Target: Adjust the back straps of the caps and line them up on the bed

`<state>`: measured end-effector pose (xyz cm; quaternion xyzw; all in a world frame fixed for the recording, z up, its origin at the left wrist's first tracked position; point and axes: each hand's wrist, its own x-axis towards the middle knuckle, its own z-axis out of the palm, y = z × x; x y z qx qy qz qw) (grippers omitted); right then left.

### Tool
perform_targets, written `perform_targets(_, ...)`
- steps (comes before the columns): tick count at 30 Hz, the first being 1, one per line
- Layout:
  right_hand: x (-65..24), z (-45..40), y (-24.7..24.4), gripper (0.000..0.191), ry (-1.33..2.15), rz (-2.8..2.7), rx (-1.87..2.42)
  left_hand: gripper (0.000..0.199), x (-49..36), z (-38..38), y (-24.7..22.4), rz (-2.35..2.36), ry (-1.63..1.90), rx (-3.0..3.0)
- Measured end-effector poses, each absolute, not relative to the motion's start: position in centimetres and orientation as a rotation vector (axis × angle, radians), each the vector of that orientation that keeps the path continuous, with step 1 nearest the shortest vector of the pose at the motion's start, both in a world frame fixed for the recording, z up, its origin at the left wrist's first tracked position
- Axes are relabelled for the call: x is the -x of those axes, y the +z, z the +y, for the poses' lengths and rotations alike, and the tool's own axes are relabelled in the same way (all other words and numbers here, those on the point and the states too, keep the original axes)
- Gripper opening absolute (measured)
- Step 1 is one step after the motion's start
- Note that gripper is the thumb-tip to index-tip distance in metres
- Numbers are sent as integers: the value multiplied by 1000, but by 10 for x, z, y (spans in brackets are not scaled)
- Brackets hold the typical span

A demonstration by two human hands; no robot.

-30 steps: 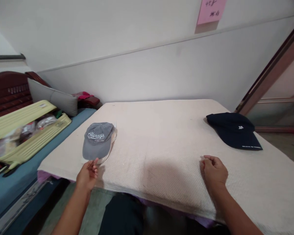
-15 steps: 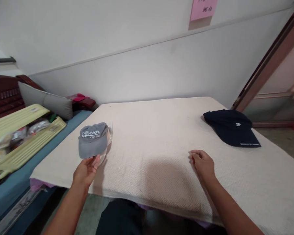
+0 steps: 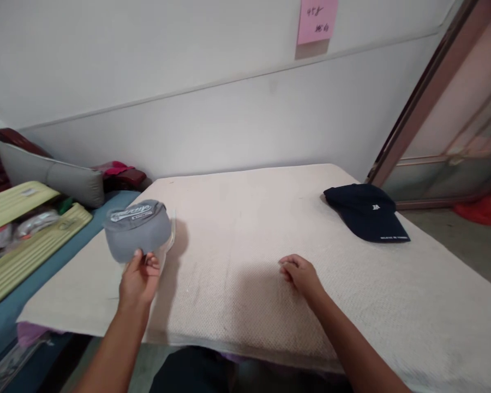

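left hand: pinching grey cap by brim, left of frame
right hand: fingers closed, over bench, lower centre-right
navy cap: on bench, right of frame

Our left hand is raised with its thumb and fingers pinched together, while our right hand is loosely curled, both bare forearms reaching forward and angling inward from below.
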<state>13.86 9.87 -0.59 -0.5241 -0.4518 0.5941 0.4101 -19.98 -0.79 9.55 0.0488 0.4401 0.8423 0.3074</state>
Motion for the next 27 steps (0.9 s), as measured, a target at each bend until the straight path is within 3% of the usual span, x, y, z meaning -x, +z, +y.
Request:
perform_targets(3,-122,88,1,10,1659,-1203,1175,22,155,-6,91,1094,2217,-229)
perform_targets(12,-122,90,35,55,2151,-711,484,13,17,-30,32,1039,1688,-381)
perform_targets(16,-146,100,41,37,2067,-491,549,18,5,-49,5,1063,1303,-440)
perform_targets(18,-158,98,41,27,2014,-511,605,33,12,-52,3,972,1156,-464)
perform_targets(20,-168,93,41,29,2002,-610,598,39,24,-48,7,854,1095,-429)
perform_targets(27,-176,62,29,40,2279,-990,471,25,49,-3,36,889,1307,-118)
